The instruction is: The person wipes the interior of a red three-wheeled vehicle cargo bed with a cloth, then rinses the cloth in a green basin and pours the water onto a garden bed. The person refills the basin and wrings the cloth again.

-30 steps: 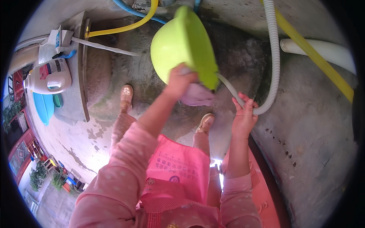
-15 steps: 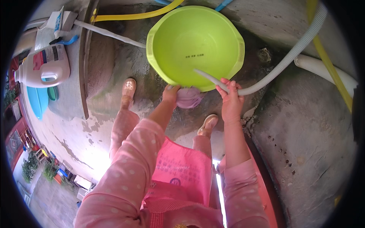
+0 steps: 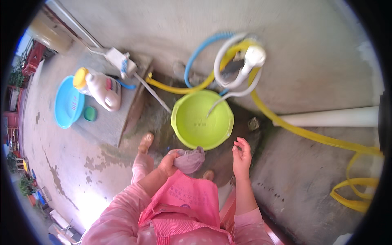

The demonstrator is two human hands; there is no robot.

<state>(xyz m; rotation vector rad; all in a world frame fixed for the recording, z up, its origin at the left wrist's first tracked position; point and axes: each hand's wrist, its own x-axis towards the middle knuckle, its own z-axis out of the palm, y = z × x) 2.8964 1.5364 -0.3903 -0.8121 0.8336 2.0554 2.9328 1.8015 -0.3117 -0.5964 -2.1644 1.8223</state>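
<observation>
My left hand [image 3: 167, 163] is closed on a bunched mauve cloth [image 3: 191, 160], held just in front of the near rim of a lime-green basin [image 3: 183, 136]. My right hand [image 3: 241, 156] is raised to the right of the basin. It holds nothing, and its fingers are apart and slightly bent. Inside the basin rests the tip of a grey-white ribbed hose [image 3: 239, 94], which runs over the far right rim. The basin stands on wet, dark ground against the wall.
On a concrete ledge at the left sit a pale detergent jug [image 3: 107, 93], a light-blue basin [image 3: 61, 107] and a green bowl [image 3: 90, 113]. A yellow hose [image 3: 286, 127] and a white pipe [image 3: 330, 117] cross the right side. A blue hose [image 3: 195, 61] loops at the wall.
My right hand has let go of the ribbed hose and moved off it; the hose end stays in the basin. My left hand has drawn the cloth back from the basin's rim. The view has tilted up.
</observation>
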